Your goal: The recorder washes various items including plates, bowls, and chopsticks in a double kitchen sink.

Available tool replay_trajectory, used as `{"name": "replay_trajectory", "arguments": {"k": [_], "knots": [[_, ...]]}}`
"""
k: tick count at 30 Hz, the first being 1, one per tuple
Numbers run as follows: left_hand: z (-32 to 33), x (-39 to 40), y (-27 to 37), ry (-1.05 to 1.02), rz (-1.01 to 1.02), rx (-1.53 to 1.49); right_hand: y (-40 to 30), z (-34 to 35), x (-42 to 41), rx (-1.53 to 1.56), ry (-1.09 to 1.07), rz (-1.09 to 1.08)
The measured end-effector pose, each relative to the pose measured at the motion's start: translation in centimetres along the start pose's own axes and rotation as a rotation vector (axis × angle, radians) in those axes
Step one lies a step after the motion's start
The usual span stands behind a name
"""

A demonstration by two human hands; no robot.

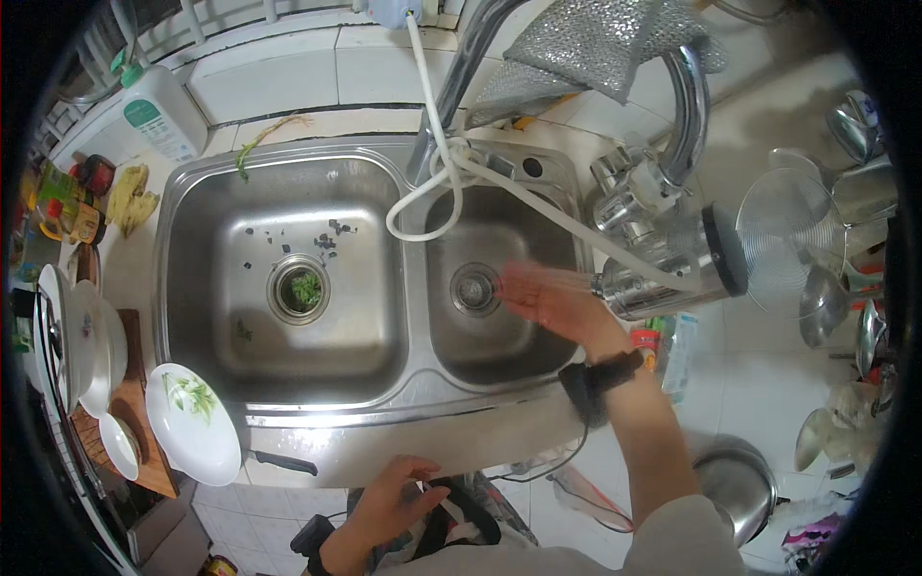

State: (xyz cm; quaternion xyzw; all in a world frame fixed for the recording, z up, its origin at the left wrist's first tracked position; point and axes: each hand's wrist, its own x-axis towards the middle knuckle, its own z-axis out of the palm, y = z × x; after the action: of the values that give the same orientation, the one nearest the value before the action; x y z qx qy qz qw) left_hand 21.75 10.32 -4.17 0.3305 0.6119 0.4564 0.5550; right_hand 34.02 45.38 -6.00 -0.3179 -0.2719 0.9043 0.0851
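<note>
My right hand (555, 302) is over the small right basin (461, 353) of a stainless steel double sink, its fingers blurred by motion. It holds nothing that I can see. A thin stream of water (558, 279) runs from the spout of a chrome cylindrical tap fitting (663, 266) onto it. In front of my body, near the counter's front edge, hovers my left hand (400, 497) with thumb and fingers apart, beside a dark strap (475, 507). Green leafy scraps (306, 289) fill the drain of the large left basin (367, 345), and small dark bits (331, 236) lie behind it.
A white hose (433, 115) loops over the sink divider. Left of the sink stand a pump bottle (162, 111), an oval plate (193, 425) and a wooden cutting board (155, 464). A knife (284, 461) lies at the front edge. Ladles (821, 306) hang at right.
</note>
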Motion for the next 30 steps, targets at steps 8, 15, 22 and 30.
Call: {"name": "replay_trajectory", "arguments": {"k": [8, 15, 22, 30], "knots": [[0.9, 0.4, 1.6, -0.091, 0.002, -0.016, 1.2, -0.9, -1.9, 0.528, -0.080, -0.243], [1.1, -0.7, 1.8, -0.085, 0.012, -0.059, 1.5, 2.5, -4.9, 0.143, 0.189, -0.327], [1.0, -1.2, 2.0, -0.098, -0.013, -0.048, 1.0, 1.3, -7.7, -1.133, 0.057, -0.025], [0.7, -1.9, 2.4, -0.061, 0.008, -0.039, -2.9, 2.0, -11.2, -0.466, 0.423, -0.801]]}}
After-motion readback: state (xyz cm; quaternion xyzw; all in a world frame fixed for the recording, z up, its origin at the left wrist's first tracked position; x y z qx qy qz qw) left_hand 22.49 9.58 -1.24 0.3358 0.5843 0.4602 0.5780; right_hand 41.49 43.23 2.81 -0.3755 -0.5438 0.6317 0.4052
